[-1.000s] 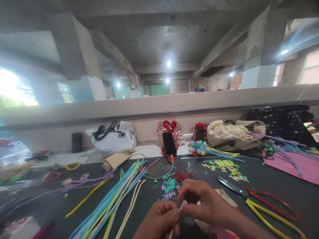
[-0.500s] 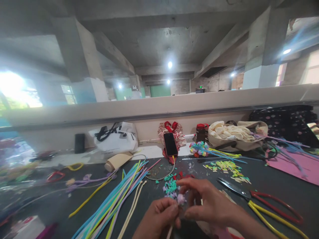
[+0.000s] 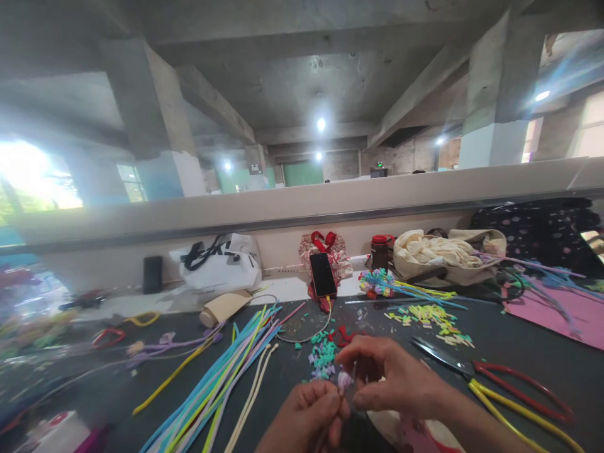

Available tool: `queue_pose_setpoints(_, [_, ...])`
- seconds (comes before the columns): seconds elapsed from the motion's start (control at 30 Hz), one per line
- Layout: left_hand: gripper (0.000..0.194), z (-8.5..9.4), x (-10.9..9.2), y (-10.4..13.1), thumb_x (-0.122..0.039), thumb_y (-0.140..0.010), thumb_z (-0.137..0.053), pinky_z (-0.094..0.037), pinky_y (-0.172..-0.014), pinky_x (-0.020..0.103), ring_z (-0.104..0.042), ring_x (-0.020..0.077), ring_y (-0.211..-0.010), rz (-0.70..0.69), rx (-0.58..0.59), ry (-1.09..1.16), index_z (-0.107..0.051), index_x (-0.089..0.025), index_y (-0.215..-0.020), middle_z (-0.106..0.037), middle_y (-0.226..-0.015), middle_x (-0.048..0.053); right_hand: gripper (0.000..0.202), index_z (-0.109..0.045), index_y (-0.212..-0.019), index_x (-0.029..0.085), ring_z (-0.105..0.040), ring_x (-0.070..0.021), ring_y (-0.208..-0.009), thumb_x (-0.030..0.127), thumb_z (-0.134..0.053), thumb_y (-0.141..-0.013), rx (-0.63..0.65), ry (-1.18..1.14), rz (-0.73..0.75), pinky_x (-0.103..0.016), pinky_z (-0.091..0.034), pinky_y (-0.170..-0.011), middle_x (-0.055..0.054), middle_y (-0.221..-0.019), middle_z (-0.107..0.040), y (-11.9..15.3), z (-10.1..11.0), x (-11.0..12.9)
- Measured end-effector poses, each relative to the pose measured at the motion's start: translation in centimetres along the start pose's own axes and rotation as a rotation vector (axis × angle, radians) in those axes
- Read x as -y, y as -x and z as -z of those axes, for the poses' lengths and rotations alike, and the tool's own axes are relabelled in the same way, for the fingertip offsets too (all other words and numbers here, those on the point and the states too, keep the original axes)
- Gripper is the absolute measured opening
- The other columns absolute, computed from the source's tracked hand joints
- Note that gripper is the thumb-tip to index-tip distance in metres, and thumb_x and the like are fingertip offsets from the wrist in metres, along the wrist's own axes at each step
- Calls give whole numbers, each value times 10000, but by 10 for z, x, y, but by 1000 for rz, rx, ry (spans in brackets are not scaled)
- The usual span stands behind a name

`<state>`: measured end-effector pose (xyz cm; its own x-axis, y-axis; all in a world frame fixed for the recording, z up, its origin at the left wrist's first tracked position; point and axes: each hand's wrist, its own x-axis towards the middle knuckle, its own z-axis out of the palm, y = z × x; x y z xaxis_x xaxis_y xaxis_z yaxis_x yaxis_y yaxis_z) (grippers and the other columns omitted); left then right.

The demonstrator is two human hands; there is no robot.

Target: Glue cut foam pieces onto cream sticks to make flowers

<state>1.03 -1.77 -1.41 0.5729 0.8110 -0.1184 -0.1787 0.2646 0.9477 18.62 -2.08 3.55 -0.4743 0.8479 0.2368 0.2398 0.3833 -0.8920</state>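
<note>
My left hand [image 3: 314,412] is closed in a pinch on the thin stem of a small lilac flower [image 3: 345,379], whose pale head stands just above the fingertips. Close on its right is my right hand [image 3: 396,377], fingers bent and thumb held apart from the index finger. The index fingertip is near the top of the flower; whether it touches cannot be made out. Teal and lilac foam-like bits [image 3: 323,352] lie just behind the hands. Red bits [image 3: 346,336] lie beside them.
Long coloured stems [image 3: 212,384] lie to the left, with cream stems [image 3: 252,396] alongside. Shears with red and yellow handles [image 3: 472,370] rest at right. Yellow-green pieces [image 3: 434,321], finished-looking flower stems [image 3: 377,283], a phone [image 3: 323,275] and a red-lidded bottle [image 3: 379,253] sit behind.
My left hand has shifted slightly right and the flower now stands more upright. My right hand stays beside it with little change.
</note>
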Motion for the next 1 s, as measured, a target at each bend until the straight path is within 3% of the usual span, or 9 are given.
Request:
queue_pose_setpoints(0.27, [420, -7, -6, 7, -527, -557, -647, -108, -387, 206, -255, 25, -317, 61, 27, -36, -571, -114, -575, -399, -350, -63, 298, -638, -916, 192, -515, -106, -663, 243, -675, -625, 142, -97, 29, -204, -398, -597, 14, -782, -582, 0, 1, -2])
queue_pose_setpoints(0.43, [394, -12, -9, 11, -489, -557, -660, -111, -408, 210, -248, 27, -343, 30, -24, -48, -573, -104, -560, -393, -368, -59, 211, -670, -850, 177, -504, -109, -667, 258, -652, -656, 139, -12, 87, -208, -388, -601, 11, -733, -564, 0, 1, -4])
queue_pose_setpoints(0.73, [420, -7, -7, 4, -530, -535, -650, -137, -400, 212, -276, 36, -322, 18, 32, -114, -504, -142, -465, -403, -330, -57, 157, -681, -812, 181, -515, -103, -644, 172, -615, -669, 93, 31, 94, -193, -382, -567, 18, -695, -561, -1, -2, -8])
queue_pose_setpoints(1.0, [449, 1, 1, -3, -577, -519, -634, -124, -369, 210, -275, 39, -285, 61, 14, -109, -541, -139, -552, -415, -308, -64, 116, -676, -799, 186, -502, -75, -580, 202, -601, -712, 57, 70, 81, -168, -394, -518, 19, -701, -558, -1, -6, -12])
